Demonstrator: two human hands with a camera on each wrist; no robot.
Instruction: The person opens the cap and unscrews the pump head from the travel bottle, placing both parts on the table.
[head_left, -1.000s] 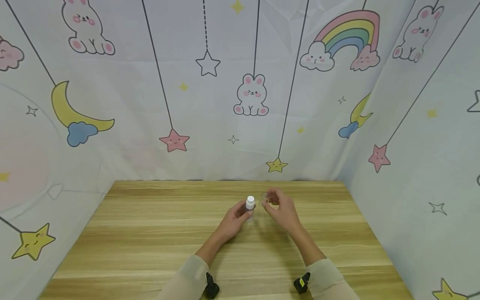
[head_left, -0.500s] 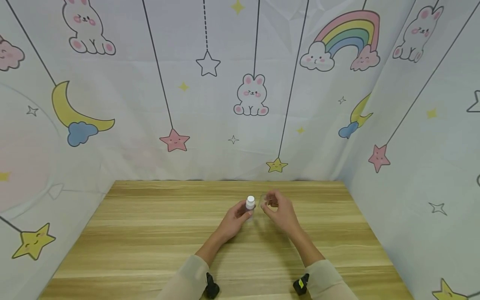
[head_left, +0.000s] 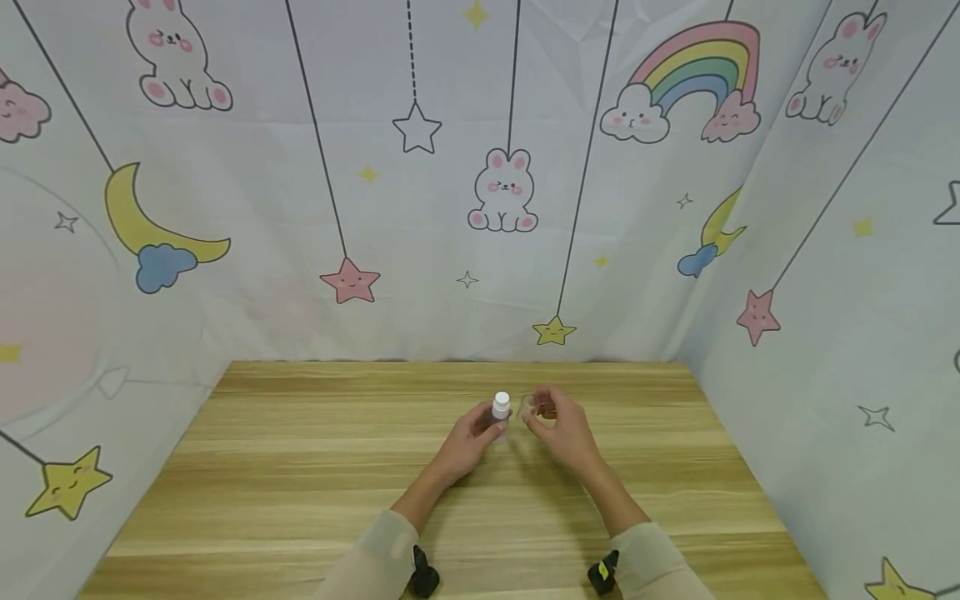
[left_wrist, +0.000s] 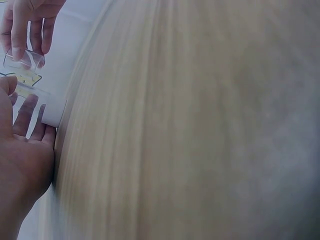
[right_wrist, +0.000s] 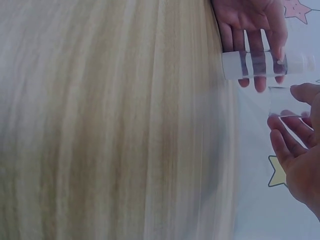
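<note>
A small clear bottle (head_left: 501,407) with a white top stands upright on the table, gripped by my left hand (head_left: 467,442). The right wrist view shows its white base (right_wrist: 231,66) against the wood, with the fingers wrapped behind its transparent body. My right hand (head_left: 567,427) pinches a clear, hollow cap (head_left: 528,407) between thumb and fingers, just right of the bottle's top and apart from it. In the left wrist view, the clear cap (left_wrist: 27,61) is held above the tabletop; the bottle's top is partly hidden there.
The wood-grain table (head_left: 315,467) reaches back to a white curtain (head_left: 420,308) printed with stars, rabbits and moons. More of this cloth hangs at left and right. A small black device (head_left: 424,575) sits at each cuff.
My right hand, with the clear cap, has come down slightly toward me. The left hand and bottle have stayed in place.
</note>
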